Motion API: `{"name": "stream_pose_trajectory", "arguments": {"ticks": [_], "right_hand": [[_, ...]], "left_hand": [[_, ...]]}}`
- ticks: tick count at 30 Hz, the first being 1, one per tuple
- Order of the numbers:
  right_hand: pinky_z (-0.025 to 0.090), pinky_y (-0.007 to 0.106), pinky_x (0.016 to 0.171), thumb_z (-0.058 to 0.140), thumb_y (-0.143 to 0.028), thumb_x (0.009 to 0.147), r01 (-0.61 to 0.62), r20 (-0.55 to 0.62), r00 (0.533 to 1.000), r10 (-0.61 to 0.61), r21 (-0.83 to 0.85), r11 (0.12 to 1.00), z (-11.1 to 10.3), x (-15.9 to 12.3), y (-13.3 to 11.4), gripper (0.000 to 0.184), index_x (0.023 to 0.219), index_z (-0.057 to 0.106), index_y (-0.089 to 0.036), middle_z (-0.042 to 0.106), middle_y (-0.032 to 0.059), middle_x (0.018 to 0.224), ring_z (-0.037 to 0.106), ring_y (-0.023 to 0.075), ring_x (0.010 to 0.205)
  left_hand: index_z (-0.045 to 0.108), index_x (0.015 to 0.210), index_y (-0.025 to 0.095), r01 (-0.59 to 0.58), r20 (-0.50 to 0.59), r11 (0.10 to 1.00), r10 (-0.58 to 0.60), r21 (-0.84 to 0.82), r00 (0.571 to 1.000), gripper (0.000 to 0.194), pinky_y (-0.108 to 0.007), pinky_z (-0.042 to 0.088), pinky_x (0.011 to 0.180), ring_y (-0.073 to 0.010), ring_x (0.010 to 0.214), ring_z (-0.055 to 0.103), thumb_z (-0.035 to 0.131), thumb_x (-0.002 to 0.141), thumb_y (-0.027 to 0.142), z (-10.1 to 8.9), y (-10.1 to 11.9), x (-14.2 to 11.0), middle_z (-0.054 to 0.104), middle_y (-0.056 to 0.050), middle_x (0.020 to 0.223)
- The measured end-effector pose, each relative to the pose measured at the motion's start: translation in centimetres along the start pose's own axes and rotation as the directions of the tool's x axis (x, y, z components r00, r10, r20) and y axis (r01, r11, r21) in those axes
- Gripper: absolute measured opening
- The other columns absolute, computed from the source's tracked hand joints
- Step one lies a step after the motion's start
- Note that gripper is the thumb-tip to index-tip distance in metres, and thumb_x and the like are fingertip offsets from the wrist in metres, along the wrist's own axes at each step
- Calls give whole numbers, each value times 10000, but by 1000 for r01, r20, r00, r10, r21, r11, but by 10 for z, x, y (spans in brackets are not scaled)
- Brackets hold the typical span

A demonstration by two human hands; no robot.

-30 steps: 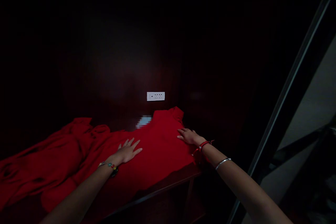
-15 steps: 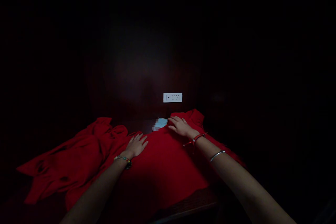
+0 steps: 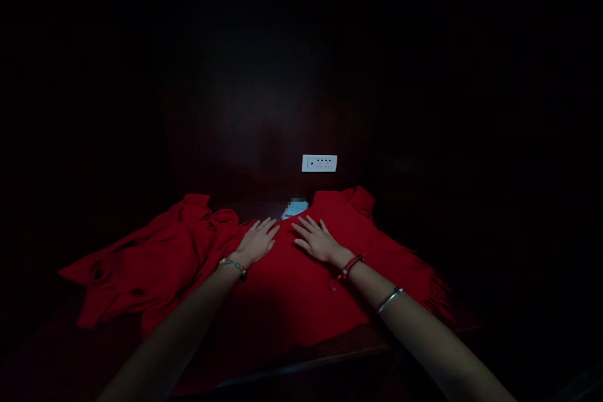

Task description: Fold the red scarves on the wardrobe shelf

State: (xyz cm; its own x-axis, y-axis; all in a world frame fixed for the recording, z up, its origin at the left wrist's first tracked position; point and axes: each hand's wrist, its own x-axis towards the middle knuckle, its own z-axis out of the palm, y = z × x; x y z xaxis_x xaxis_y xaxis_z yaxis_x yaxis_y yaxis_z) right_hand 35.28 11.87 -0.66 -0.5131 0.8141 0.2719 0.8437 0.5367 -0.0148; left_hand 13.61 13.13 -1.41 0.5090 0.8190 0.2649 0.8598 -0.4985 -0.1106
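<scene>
Left grip (image 3: 257, 244) and right grip (image 3: 318, 242) lay wide open, nothing grasped, fingers spread over red cloth (image 3: 292, 282) on surface (image 3: 346, 348) at 6 o'clock, probably so palms kept it flat.

Below the white socket panel (image 3: 319, 163), a fringed red cloth (image 3: 311, 289) lies spread on a dark surface (image 3: 348, 344); left hand (image 3: 257, 242) and right hand (image 3: 319, 241) rest on it, fingers spread; a pale card (image 3: 296, 208) lies below the panel's left end.
</scene>
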Motion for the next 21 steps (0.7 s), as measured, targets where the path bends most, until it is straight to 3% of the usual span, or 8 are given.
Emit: {"name": "stream_pose_trajectory", "arguments": {"ticks": [2, 5, 8, 11, 15, 18, 19, 21], "right_hand": [[125, 513, 1008, 158, -562, 847, 44, 90, 995, -51, 86, 995, 8, -2, -19, 586, 1346, 237, -265, 185, 52, 1423, 116, 250, 1297], [119, 482, 1021, 130, -548, 855, -6, 206, 978, -28, 160, 987, 18, -5, -28, 591, 1345, 250, -240, 215, 65, 1413, 161, 229, 1290], [115, 432, 1035, 148, -535, 860, -40, 223, 975, -1, 177, 983, 20, -7, -23, 591, 1346, 254, -216, 207, 68, 1414, 157, 209, 1292], [124, 405, 1038, 166, -528, 861, -74, 217, 975, 37, 165, 984, 19, -10, -16, 595, 1343, 266, -193, 208, 81, 1413, 150, 203, 1295], [148, 385, 1035, 195, -510, 866, -122, 200, 975, 94, 136, 983, 18, -14, -14, 593, 1331, 297, -157, 237, 112, 1399, 172, 211, 1289], [145, 395, 1035, 213, -525, 857, -87, 105, 992, 73, 133, 987, 16, -16, -16, 603, 1337, 282, -167, 210, 109, 1409, 148, 222, 1294], [139, 400, 1036, 212, -533, 854, -61, 72, 996, 51, 141, 988, 15, -16, -17, 605, 1343, 266, -181, 192, 98, 1416, 128, 220, 1298], [127, 408, 1038, 197, -552, 847, -23, 69, 998, 12, 164, 986, 15, -16, -18, 617, 1352, 238, -200, 169, 84, 1424, 104, 216, 1303]], "left_hand": [[321, 1316, 141, 61, 128, 996, -52, -64, 990, 535, -377, 153, 1034, -233, 1278, 201, 241, 873, 429, -1, 9, -7, 262, -105, 1390], [261, 1343, 174, 145, 254, 981, -110, -126, 961, 596, -416, 172, 1018, -242, 1285, 178, 176, 862, 515, 0, 14, -18, 214, -90, 1409], [221, 1354, 216, 182, 257, 973, -142, -141, 956, 623, -433, 135, 1023, -237, 1293, 150, 183, 840, 566, -1, 9, -24, 188, -64, 1418], [217, 1356, 205, 279, 251, 954, -246, -108, 936, 653, -449, 129, 1016, -259, 1286, 163, 174, 828, 588, -3, 1, -26, 218, -77, 1409], [362, 1295, 174, 348, 147, 937, -344, -1, 927, 568, -447, 130, 1012, -274, 1286, 154, 180, 863, 495, -5, -5, -30, 243, -94, 1399], [386, 1279, 165, 281, 26, 960, -281, 12, 959, 506, -416, 82, 1033, -247, 1301, 95, 204, 877, 412, -8, -2, -32, 189, -79, 1418], [355, 1298, 170, 237, 36, 971, -236, -15, 971, 507, -404, 79, 1037, -232, 1304, 87, 203, 878, 410, -8, 0, -32, 171, -70, 1424], [270, 1338, 182, 179, 158, 979, -162, -98, 974, 549, -399, 105, 1036, -219, 1304, 95, 188, 871, 460, -8, 3, -31, 153, -62, 1428]]}}
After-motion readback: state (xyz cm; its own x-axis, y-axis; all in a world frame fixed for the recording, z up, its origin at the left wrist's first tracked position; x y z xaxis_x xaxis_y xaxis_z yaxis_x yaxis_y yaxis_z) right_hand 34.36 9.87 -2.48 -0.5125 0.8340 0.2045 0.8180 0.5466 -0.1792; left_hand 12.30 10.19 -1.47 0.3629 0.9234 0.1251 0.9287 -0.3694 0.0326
